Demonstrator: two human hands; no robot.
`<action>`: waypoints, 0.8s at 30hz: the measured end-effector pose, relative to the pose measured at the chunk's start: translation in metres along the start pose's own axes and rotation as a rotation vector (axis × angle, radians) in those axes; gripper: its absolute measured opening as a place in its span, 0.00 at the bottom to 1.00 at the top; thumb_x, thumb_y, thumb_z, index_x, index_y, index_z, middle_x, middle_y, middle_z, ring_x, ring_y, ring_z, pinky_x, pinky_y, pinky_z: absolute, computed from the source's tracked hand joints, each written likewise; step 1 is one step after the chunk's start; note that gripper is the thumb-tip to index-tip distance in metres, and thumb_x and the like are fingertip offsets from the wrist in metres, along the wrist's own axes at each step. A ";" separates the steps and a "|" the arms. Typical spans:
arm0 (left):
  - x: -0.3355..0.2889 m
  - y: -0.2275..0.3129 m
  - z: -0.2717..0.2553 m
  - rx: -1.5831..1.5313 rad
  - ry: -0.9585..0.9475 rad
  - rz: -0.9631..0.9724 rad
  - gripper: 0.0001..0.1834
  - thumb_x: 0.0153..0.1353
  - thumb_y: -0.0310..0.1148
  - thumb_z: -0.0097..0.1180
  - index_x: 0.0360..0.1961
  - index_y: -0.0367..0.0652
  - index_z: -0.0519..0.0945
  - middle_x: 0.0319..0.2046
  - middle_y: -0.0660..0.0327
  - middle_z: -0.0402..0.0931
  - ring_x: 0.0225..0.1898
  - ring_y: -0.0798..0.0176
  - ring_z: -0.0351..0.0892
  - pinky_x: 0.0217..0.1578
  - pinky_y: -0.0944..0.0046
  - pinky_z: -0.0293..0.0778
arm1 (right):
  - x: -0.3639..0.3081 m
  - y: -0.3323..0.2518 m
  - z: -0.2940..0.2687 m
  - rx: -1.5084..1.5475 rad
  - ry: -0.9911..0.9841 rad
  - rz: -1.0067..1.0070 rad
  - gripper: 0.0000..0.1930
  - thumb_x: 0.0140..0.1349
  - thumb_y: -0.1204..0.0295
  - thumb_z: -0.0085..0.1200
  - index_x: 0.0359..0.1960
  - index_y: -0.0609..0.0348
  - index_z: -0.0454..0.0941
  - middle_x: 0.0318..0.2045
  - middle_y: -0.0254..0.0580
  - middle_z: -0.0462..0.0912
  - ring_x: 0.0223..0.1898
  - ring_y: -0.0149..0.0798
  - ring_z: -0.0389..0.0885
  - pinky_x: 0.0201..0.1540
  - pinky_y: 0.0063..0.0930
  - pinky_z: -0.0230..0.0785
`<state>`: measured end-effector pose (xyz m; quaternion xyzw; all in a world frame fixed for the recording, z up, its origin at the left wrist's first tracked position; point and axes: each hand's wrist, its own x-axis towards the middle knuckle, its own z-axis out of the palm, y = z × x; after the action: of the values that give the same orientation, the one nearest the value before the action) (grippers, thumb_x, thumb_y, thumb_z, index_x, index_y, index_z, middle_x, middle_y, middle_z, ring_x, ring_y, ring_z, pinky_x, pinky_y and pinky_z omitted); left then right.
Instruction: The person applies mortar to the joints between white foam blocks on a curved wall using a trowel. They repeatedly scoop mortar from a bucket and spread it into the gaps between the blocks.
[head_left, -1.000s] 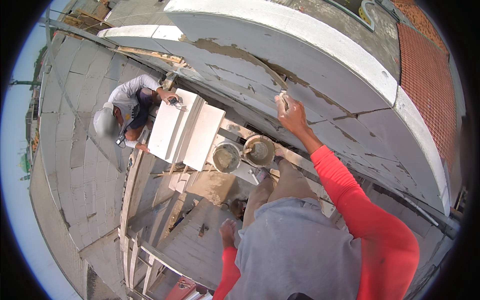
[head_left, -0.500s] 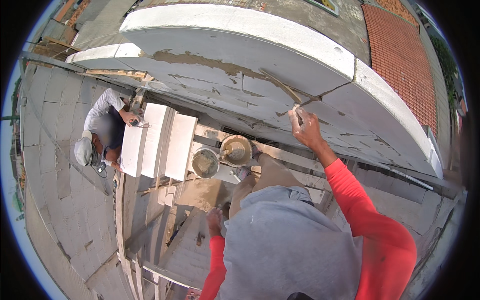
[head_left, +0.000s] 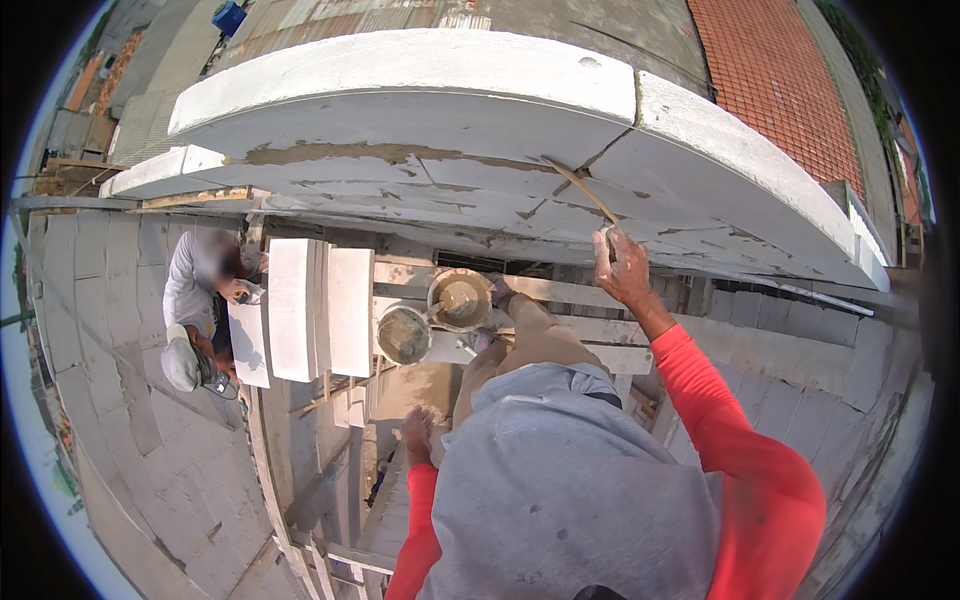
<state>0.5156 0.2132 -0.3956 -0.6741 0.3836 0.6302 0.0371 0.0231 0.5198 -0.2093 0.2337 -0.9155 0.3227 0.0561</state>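
- Where the white blocks [head_left: 292,312] end at the left, a co-worker [head_left: 195,300] is seen bent close against them, so little room is left there.
- By the blocks' right edge, a bucket [head_left: 405,361] of grey mix is set; only a narrow gap is left between.
- Below that bucket, beside the thigh, the left hand [head_left: 416,437] is held in open space, its fingers loosely apart, with nothing seen in them.
- A second bucket [head_left: 461,271] is placed just beside the first, near the feet.
- A thin flat tool [head_left: 583,190] is pointed up and left across the face of the block wall [head_left: 470,195], below its top edge; whether contact is made cannot be told.
- The tool's lower end is gripped in the closed fingers of the right hand [head_left: 622,268].
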 end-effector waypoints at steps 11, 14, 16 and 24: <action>0.028 0.038 0.026 0.010 -0.117 -0.005 0.21 0.75 0.41 0.51 0.63 0.41 0.77 0.53 0.55 0.84 0.44 0.61 0.86 0.37 0.68 0.78 | -0.001 0.039 -0.060 -0.518 -0.403 -0.149 0.20 0.61 0.64 0.64 0.54 0.54 0.81 0.47 0.45 0.84 0.38 0.53 0.86 0.41 0.46 0.76; 0.031 0.043 0.032 0.099 -0.094 0.034 0.21 0.76 0.39 0.49 0.63 0.40 0.77 0.54 0.53 0.83 0.45 0.60 0.86 0.39 0.67 0.78 | -0.004 0.023 -0.081 -0.499 -0.374 -0.074 0.22 0.60 0.64 0.64 0.57 0.51 0.82 0.50 0.45 0.83 0.39 0.52 0.85 0.41 0.46 0.76; 0.035 0.044 0.034 0.128 -0.107 0.047 0.21 0.75 0.37 0.49 0.63 0.39 0.77 0.53 0.53 0.84 0.44 0.60 0.86 0.36 0.67 0.78 | -0.001 0.015 -0.097 -0.553 -0.348 -0.230 0.22 0.60 0.64 0.65 0.57 0.51 0.82 0.49 0.45 0.83 0.39 0.51 0.85 0.39 0.46 0.76; 0.044 0.031 0.039 0.098 -0.143 0.067 0.19 0.75 0.34 0.48 0.62 0.39 0.77 0.49 0.53 0.86 0.42 0.63 0.87 0.28 0.71 0.76 | 0.004 0.001 -0.121 -0.358 -0.164 -0.218 0.12 0.62 0.69 0.63 0.44 0.61 0.84 0.38 0.47 0.86 0.26 0.56 0.83 0.29 0.46 0.75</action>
<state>0.4623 0.1915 -0.4286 -0.6115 0.4324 0.6582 0.0763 0.0129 0.5934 -0.1135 0.3431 -0.9289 0.1271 0.0567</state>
